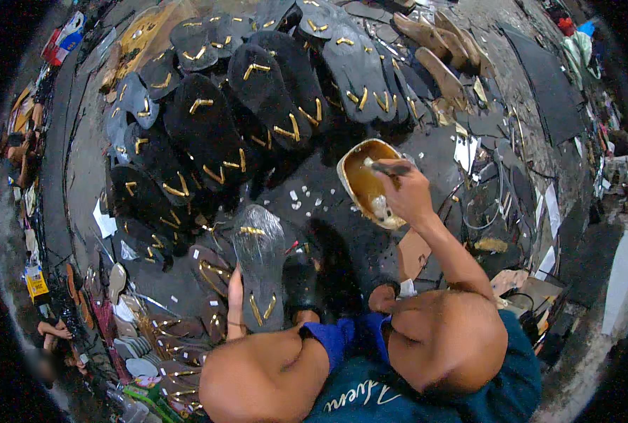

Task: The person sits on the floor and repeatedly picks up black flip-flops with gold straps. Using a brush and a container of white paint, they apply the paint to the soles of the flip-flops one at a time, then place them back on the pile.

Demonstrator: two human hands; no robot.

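Observation:
In my left hand [236,304] is a grey sandal sole [256,271], gripped along its left edge. Its upper part looks wet and glossy, and folded gold strap ends lie across it near the top and in a V near the bottom. Most of my left fingers are hidden beneath the sole. My right hand [409,192] is closed around a dark-handled brush [393,168]. The brush end dips into a tub [345,166] of amber glue [362,185]; its tip cannot be made out clearly.
Black soles [201,120] with gold strap ends are spread beyond my hands. Wooden shoe lasts [441,74] lie at the far right, near a dark sheet [539,84]. Brown sandals [212,271] crowd the left. White scraps [307,197] litter the floor. Another person's arm [54,329] shows at the left rim.

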